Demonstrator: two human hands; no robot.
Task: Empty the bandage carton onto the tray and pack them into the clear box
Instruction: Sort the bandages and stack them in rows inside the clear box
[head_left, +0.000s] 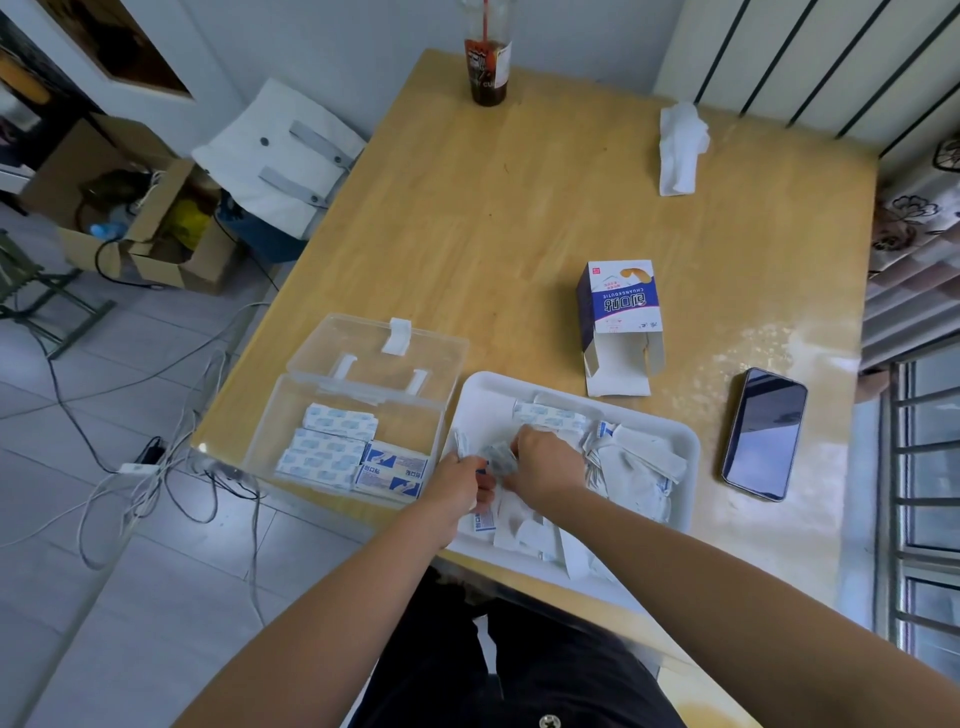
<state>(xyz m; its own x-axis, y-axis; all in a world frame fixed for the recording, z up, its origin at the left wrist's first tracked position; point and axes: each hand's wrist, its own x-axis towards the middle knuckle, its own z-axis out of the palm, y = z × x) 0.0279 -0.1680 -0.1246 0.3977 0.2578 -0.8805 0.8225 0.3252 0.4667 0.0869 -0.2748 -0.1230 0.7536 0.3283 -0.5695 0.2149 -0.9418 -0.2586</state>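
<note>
A white tray (691, 447) at the table's near edge holds a loose heap of wrapped bandages (631, 467). Over its left half my left hand (460, 480) and my right hand (545, 460) meet, both pinching a small bundle of bandages (497, 457) between them. Left of the tray stands the clear box (260, 441), lid thrown back, with several stacks of bandages (332, 447) lying flat inside. The blue and white bandage carton (618, 306) lies behind the tray, its open end with flaps facing me.
A dark phone (763, 434) lies right of the tray. A crumpled tissue (680, 148) sits at the far right and a drink cup with a straw (488, 57) at the far edge. Cables and cardboard boxes cover the floor to the left.
</note>
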